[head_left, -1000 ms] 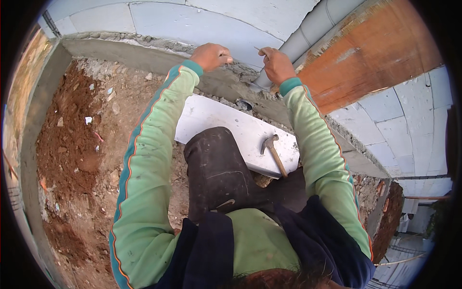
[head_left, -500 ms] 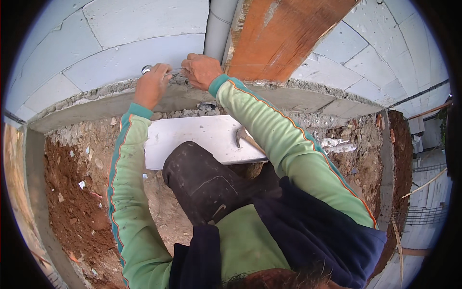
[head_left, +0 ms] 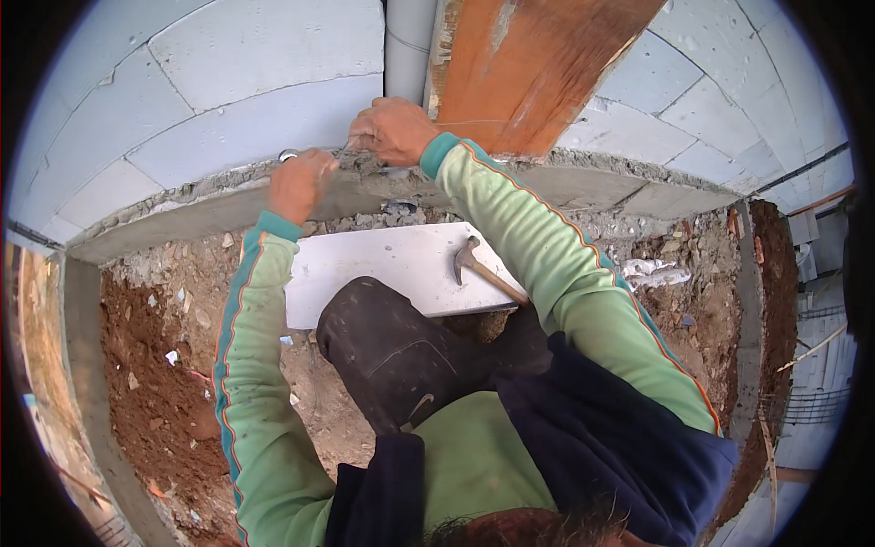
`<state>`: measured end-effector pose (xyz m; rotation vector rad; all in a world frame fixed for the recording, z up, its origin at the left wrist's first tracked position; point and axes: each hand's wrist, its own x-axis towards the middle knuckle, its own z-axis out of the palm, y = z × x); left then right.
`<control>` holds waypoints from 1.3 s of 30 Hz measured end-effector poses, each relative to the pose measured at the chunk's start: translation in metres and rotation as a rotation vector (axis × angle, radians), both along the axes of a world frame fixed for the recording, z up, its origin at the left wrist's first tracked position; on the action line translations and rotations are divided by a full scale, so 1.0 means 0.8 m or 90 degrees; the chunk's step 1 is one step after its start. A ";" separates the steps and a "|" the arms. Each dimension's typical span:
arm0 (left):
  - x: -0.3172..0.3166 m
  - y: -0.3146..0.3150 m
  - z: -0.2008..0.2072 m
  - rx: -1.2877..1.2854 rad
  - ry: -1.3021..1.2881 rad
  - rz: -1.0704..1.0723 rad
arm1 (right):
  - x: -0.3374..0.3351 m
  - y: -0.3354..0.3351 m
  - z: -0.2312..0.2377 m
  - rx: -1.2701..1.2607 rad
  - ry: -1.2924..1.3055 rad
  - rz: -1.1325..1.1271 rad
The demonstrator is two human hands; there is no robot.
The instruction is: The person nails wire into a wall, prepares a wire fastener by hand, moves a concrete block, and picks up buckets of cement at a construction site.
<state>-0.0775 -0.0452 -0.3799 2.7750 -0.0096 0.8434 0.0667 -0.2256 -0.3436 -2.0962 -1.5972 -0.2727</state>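
String (head_left: 510, 122), thin and pale, runs in the head view from your right hand (head_left: 396, 130) across the orange-brown board (head_left: 538, 59), just above the concrete footing (head_left: 556, 189). Your right fingers are bunched together, closed on the string, in front of the grey pipe (head_left: 407, 46). Your left hand (head_left: 299, 189) is just beside and a little lower, its fingers curled in around a shiny metal piece (head_left: 288, 155); one rounded end shows, the rest is hidden. White blocks (head_left: 264, 46) rise behind your hands. Below them a white slab (head_left: 374, 255) lies on rubbly soil (head_left: 155, 365), partly covered by your dark-trousered knee (head_left: 365, 314), with a hammer (head_left: 490, 276) resting on its right part.
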 end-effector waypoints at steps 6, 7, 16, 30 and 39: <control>-0.018 0.032 0.035 -0.396 0.188 -0.207 | -0.017 -0.002 -0.031 -0.070 0.152 0.029; -0.014 0.038 0.038 -0.319 0.209 -0.118 | -0.024 -0.007 -0.028 -0.119 0.209 0.045; -0.038 0.009 0.025 -0.157 0.180 -0.137 | 0.005 0.004 -0.045 -0.083 0.440 0.131; -0.039 0.047 -0.001 -0.274 0.102 -0.030 | 0.000 0.033 0.040 -0.194 0.059 -0.040; -0.034 0.048 0.008 -0.259 0.071 -0.050 | 0.015 0.060 0.018 -0.284 0.733 0.068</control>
